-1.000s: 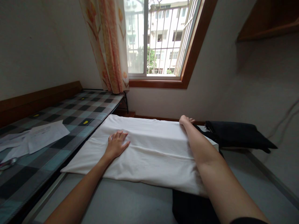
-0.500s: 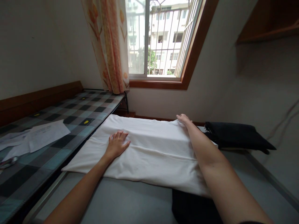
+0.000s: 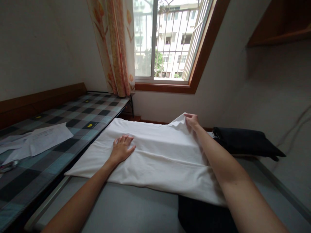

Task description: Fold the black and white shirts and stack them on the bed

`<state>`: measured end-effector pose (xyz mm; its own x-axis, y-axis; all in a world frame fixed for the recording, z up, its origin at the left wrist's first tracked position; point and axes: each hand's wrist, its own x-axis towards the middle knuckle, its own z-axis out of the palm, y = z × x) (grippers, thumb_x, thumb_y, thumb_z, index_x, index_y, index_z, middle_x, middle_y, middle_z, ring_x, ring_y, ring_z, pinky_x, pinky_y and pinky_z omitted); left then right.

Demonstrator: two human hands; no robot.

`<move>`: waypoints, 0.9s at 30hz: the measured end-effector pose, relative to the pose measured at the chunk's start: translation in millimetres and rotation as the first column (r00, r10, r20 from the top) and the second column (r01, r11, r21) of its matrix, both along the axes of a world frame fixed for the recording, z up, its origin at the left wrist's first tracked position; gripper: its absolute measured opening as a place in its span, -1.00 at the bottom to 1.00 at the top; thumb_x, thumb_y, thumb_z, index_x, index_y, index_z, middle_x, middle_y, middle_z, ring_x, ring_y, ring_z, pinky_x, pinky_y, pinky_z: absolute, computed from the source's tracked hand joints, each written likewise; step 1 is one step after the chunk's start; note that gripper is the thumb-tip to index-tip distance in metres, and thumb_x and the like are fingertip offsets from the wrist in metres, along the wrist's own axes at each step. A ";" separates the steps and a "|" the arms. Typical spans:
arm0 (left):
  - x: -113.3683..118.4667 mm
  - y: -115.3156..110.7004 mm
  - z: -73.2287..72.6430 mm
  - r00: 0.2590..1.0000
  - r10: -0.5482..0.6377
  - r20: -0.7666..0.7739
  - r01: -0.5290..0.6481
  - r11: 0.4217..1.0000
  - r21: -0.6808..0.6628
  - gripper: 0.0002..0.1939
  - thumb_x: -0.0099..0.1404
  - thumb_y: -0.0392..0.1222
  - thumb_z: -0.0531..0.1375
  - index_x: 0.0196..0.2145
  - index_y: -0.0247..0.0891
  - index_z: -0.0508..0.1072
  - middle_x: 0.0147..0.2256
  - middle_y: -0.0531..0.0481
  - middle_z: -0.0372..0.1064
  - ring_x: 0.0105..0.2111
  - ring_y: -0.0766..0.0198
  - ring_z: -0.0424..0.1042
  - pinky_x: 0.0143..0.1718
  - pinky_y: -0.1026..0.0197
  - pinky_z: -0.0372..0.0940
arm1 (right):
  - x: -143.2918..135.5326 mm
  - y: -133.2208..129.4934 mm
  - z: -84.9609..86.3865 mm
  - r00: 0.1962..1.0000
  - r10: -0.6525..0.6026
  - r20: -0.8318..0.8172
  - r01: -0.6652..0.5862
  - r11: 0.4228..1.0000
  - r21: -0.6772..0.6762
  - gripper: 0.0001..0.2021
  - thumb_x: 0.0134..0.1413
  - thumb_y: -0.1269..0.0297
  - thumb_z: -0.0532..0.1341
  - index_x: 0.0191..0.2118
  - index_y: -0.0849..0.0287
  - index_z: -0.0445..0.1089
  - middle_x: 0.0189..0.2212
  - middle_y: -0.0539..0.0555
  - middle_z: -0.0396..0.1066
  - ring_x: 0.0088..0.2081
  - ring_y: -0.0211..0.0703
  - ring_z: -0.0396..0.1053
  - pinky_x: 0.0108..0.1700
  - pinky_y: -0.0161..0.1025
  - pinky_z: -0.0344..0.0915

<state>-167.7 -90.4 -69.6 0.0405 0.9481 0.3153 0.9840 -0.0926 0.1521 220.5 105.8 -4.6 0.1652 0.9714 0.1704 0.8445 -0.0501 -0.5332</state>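
White cloth (image 3: 155, 155) on grey bed (image 3: 136, 210).
Right hand (image 3: 191, 121) pinched its far corner; left hand (image 3: 121, 149) lay flat, fingers spread; folded dark garment (image 3: 245, 142) beside; papers (image 3: 41, 139) illegible.

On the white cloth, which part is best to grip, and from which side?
The far right corner of the white cloth, from the right: that corner is already raised off the surface and pinched by the right hand, while the left hand lies flat on the cloth's middle, probably pinning it.

Light source: daylight through the barred glass window (image 3: 167, 42).
Exposure: window view washed out; room interior moderately dim.
Shadows: soft, diffuse; upper right corner darkest.
Distortion: wide-angle stretch at edges; wooden window frame leans.
Focus: sharp throughout, no motion blur.
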 end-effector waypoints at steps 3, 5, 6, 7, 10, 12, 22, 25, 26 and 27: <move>0.0 0.2 0.3 1.000 0.008 -0.005 -0.008 1.000 -0.005 -0.58 0.31 0.05 0.11 0.09 -0.06 0.33 0.20 -0.12 0.22 0.19 0.06 0.17 0.22 -0.08 0.00 | 6.9 -34.4 15.2 0.953 0.237 -0.190 -0.210 0.966 0.151 -0.66 0.08 0.21 0.18 -0.06 0.16 0.53 -0.05 0.16 0.51 -0.05 -0.01 0.45 -0.01 -0.16 0.34; -0.1 0.2 0.5 1.000 0.005 -0.017 -0.005 1.000 -0.005 -0.58 0.32 0.05 0.11 0.10 -0.07 0.33 0.19 -0.13 0.22 0.19 0.06 0.16 0.21 -0.09 0.00 | 16.4 -63.6 19.4 0.867 0.455 -0.201 -0.452 0.890 0.064 -0.76 0.02 0.20 0.23 -0.25 0.15 0.59 -0.11 0.12 0.55 -0.03 0.00 0.44 0.03 -0.17 0.32; -0.1 0.1 0.5 1.000 0.001 -0.022 -0.001 1.000 -0.003 -0.57 0.32 0.05 0.11 0.10 -0.07 0.33 0.19 -0.13 0.22 0.19 0.06 0.16 0.21 -0.09 0.00 | 21.7 -77.8 19.8 0.812 0.548 -0.202 -0.564 0.825 -0.029 -0.79 -0.02 0.19 0.25 -0.33 0.13 0.60 -0.14 0.10 0.56 -0.01 0.01 0.43 0.05 -0.16 0.31; -0.2 -0.1 0.4 1.000 -0.002 -0.025 0.002 1.000 0.000 -0.57 0.32 0.05 0.10 0.10 -0.07 0.32 0.19 -0.14 0.22 0.19 0.06 0.16 0.21 -0.09 0.01 | 26.6 -90.6 19.2 0.758 0.617 -0.212 -0.646 0.755 -0.112 -0.82 -0.05 0.19 0.26 -0.38 0.12 0.60 -0.16 0.09 0.57 0.00 0.02 0.42 0.06 -0.16 0.30; -0.1 -0.8 0.5 1.000 -0.008 -0.024 0.008 1.000 0.010 -0.57 0.32 0.05 0.10 0.11 -0.09 0.32 0.18 -0.14 0.23 0.18 0.05 0.18 0.19 -0.09 0.03 | 34.8 -114.2 15.8 0.687 0.685 -0.241 -0.726 0.642 -0.247 -0.83 -0.05 0.19 0.25 -0.44 0.13 0.58 -0.20 0.08 0.57 -0.04 0.00 0.44 0.05 -0.17 0.30; 0.4 -1.5 1.2 1.000 -0.007 -0.021 0.007 1.000 0.014 -0.57 0.32 0.05 0.10 0.10 -0.09 0.33 0.16 -0.14 0.24 0.16 0.04 0.19 0.18 -0.10 0.04 | 30.8 -116.4 14.0 0.740 0.645 -0.190 -0.672 0.709 -0.213 -0.82 0.00 0.23 0.22 -0.40 0.13 0.57 -0.25 0.07 0.57 -0.12 -0.06 0.47 0.02 -0.19 0.31; 0.6 -2.1 3.4 0.999 -0.002 -0.037 0.002 1.000 0.004 -0.57 0.32 0.05 0.10 0.10 -0.09 0.34 0.16 -0.14 0.25 0.14 0.03 0.22 0.17 -0.10 0.06 | -84.7 -115.9 -3.0 0.748 0.624 0.225 -0.632 0.774 -0.045 -0.74 0.02 0.07 0.31 -0.24 0.12 0.56 -0.20 0.12 0.53 -0.25 -0.05 0.46 -0.23 -0.28 0.30; -0.6 -1.4 1.6 0.999 -0.005 -0.033 0.005 1.000 0.010 -0.57 0.32 0.05 0.09 0.10 -0.10 0.34 0.16 -0.15 0.25 0.15 0.02 0.21 0.18 -0.11 0.06 | -101.0 -120.6 -6.1 0.759 0.599 0.254 -0.574 0.801 -0.171 -0.80 0.08 0.12 0.26 -0.27 0.08 0.58 -0.25 0.10 0.56 -0.23 -0.01 0.48 -0.24 -0.28 0.26; -0.9 -1.3 1.2 0.999 -0.006 -0.032 0.006 1.000 0.011 -0.57 0.32 0.05 0.09 0.10 -0.10 0.34 0.16 -0.15 0.24 0.15 0.03 0.21 0.18 -0.11 0.06 | -101.8 -121.4 -5.5 0.776 0.577 0.256 -0.551 0.817 -0.170 -0.79 0.12 0.13 0.23 -0.27 0.08 0.58 -0.26 0.11 0.56 -0.23 0.00 0.48 -0.24 -0.27 0.25; -1.1 -1.2 0.9 1.000 -0.006 -0.031 0.007 1.000 0.012 -0.57 0.32 0.05 0.09 0.10 -0.11 0.34 0.16 -0.15 0.24 0.15 0.03 0.21 0.18 -0.11 0.06 | -101.0 -121.9 -4.1 0.799 0.547 0.252 -0.526 0.837 -0.150 -0.77 0.16 0.16 0.18 -0.26 0.09 0.58 -0.25 0.11 0.56 -0.22 0.01 0.48 -0.24 -0.27 0.25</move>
<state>-168.8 -91.6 -68.7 0.0563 0.9441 0.3249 0.9876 -0.1005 0.1208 119.5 -16.1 -8.7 -0.4290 0.9014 0.0592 0.8567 0.4267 -0.2898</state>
